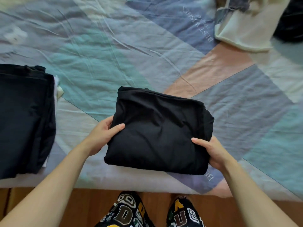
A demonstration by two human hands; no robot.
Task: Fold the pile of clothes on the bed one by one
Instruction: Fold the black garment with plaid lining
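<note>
Where bed sheet [114,51] nears its near edge, folded black garment [157,131] lying as a rough rectangle, rotated a little so far edge slopes down to the right; long axis hard to call, close to square, slightly longer left to right. Fold bulk bunched at right side.

Left: stack of dark folded clothes [24,118] at frame edge, white piece peeking out beneath, well apart from garment. Far right: cream garment [242,31] unfolded, with something black [290,22] at the corner, blurred. Near: wood floor [157,203] and patterned trousers [127,213] with letter patches. Bare sheet between garment and either pile.

Left hand [103,133] pinching garment's left edge: thumb on top, fingers curled under the cloth. Right hand [213,149] gripping near right corner: thumb flat on top, fingers wrapped below, out of sight. Garment spanning between both hands, mostly beyond the thumbs toward far side; resting on sheet or slightly lifted, cannot tell.
</note>
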